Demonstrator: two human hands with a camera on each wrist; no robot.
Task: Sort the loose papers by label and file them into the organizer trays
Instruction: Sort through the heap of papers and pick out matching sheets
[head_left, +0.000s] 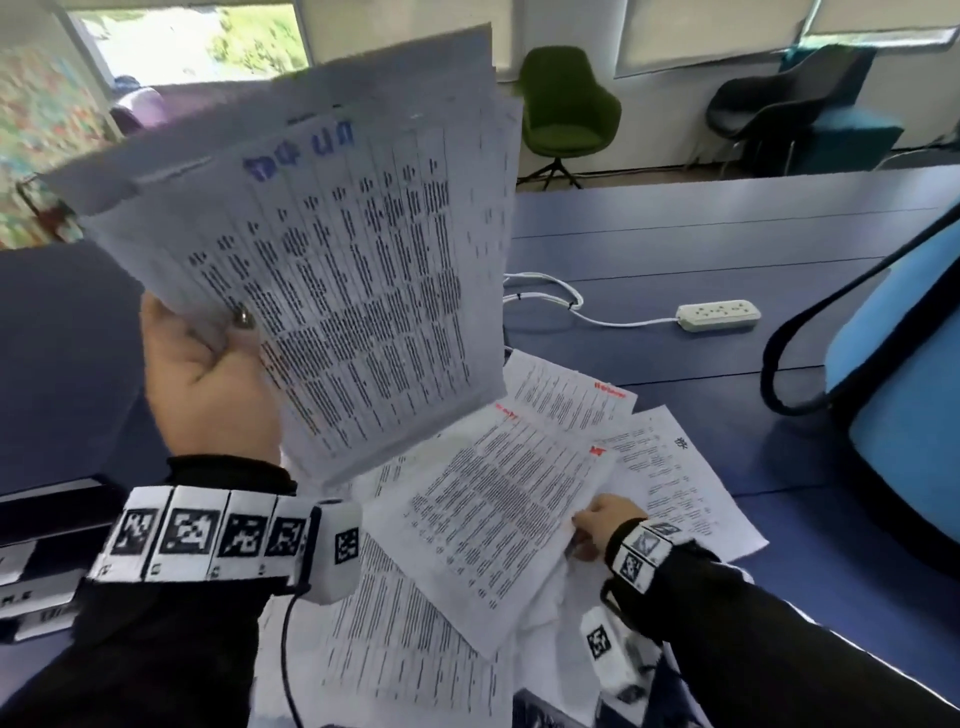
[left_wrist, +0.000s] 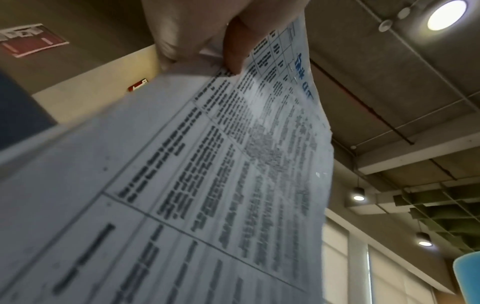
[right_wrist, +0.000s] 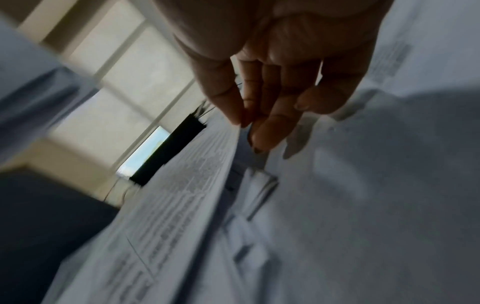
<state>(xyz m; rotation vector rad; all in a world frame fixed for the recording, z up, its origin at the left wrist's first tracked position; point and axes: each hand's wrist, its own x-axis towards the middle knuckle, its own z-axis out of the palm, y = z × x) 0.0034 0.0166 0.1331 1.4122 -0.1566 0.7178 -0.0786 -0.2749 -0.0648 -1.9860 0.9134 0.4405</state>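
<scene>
My left hand (head_left: 208, 374) holds up a stack of printed sheets with a blue handwritten label (head_left: 337, 249), thumb pinching their lower left edge; the left wrist view shows the same blue-label stack (left_wrist: 233, 164) pinched under the thumb. Loose papers lie scattered on the blue table, some with red labels (head_left: 571, 395). My right hand (head_left: 602, 522) pinches the right edge of a red-labelled sheet (head_left: 498, 499) on top of the pile; in the blurred right wrist view my fingers (right_wrist: 262, 115) meet on that sheet's edge (right_wrist: 197, 181). Organizer trays (head_left: 41, 551) sit at the left edge.
A white power strip (head_left: 719, 314) with its cable lies on the blue table (head_left: 727, 234) beyond the papers. A blue bag with a black strap (head_left: 893, 395) stands at the right. A green chair (head_left: 563, 109) and dark chairs stand behind the table.
</scene>
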